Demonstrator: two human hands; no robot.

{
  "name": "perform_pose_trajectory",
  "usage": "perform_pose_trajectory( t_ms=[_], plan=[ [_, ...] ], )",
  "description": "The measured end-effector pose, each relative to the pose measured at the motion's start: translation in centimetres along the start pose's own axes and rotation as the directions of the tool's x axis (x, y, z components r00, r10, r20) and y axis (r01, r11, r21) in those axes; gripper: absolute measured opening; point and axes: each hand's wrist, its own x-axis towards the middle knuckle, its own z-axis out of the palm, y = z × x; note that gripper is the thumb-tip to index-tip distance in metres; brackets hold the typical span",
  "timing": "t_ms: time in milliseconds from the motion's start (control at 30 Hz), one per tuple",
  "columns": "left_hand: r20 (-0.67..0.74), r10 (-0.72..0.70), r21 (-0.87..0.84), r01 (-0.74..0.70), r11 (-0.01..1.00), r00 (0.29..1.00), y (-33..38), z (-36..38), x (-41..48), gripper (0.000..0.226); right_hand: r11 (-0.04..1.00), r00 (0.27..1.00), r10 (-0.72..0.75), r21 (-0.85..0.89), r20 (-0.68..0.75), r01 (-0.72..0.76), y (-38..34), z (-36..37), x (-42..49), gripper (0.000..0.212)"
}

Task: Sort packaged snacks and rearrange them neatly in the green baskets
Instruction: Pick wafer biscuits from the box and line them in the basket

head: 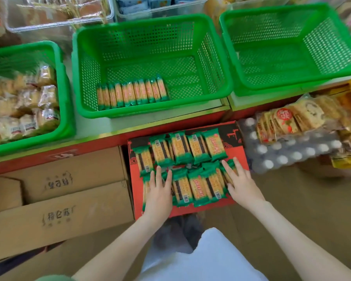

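Several green-wrapped cracker packets (199,187) lie in two rows on a red box (238,138) in front of me. My left hand (159,191) rests flat, fingers straight, on the left end of the near row. My right hand (239,184) rests flat on that row's right end. The middle green basket (219,57) on the shelf holds a row of the same packets (132,93) standing on edge along its front wall. The right green basket (292,84) has nothing in it. The left green basket (66,102) is full of pale wrapped cakes (26,102).
Brown cardboard boxes (69,199) stand left of the red box. To the right are a pack of white-capped bottles (288,153) and bagged biscuits (292,118). Clear bins with other snacks (59,9) sit behind the baskets.
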Motion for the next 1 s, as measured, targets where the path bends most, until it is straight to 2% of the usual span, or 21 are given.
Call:
perform_pose_trajectory(
  t_ms=[100,200,300,433,600,733,800,933,1000],
  plan=[
    [-0.038,-0.009,-0.017,0.008,1.000,0.999,0.1,-0.2,-0.1,0.073,0.999,0.997,-0.011,-0.032,-0.081,0.008,-0.1,-0.1,-0.3,0.075],
    [-0.131,-0.087,-0.064,0.079,0.995,0.988,0.0,0.2,0.0,0.067,0.999,0.987,-0.025,-0.046,-0.162,0.018,-0.4,-0.1,-0.9,0.076],
    [-0.068,-0.125,-0.086,0.119,0.989,0.990,0.4,0.1,-0.1,0.069,0.997,0.970,-0.072,-0.049,-0.233,0.062,-0.9,-0.3,-1.5,0.079],
    [0.000,-0.134,-0.107,0.134,0.985,0.991,0.4,0.3,0.3,0.075,0.991,0.957,-0.135,-0.058,-0.258,0.124,-1.7,-0.4,-1.6,0.081],
    [-0.004,-0.130,-0.252,0.125,0.960,0.991,0.4,-0.2,0.3,0.075,0.981,0.938,-0.191,-0.016,-0.288,0.195,-3.4,-1.0,-1.4,0.085],
    [-0.079,-0.128,-0.397,0.087,0.914,0.989,0.2,-1.0,0.0,0.080,0.971,0.923,-0.225,-0.001,-0.313,0.237,-4.8,-1.4,-1.0,0.087],
    [-0.098,-0.147,-0.456,0.087,0.886,0.984,-0.3,-1.6,-0.2,0.071,0.966,0.923,-0.243,0.011,-0.298,0.257,-5.5,-1.7,-0.6,0.088],
    [-0.125,-0.178,-0.632,0.060,0.772,0.976,-1.7,-3.0,-0.5,0.064,0.955,0.916,-0.268,0.046,-0.298,0.294,-7.8,-2.9,-0.2,0.087],
    [-0.127,-0.189,-0.706,0.045,0.707,0.974,-2.2,-4.5,-0.9,0.059,0.933,0.915,-0.261,0.161,-0.309,0.320,-9.3,-3.9,0.0,0.086]
  ],
)
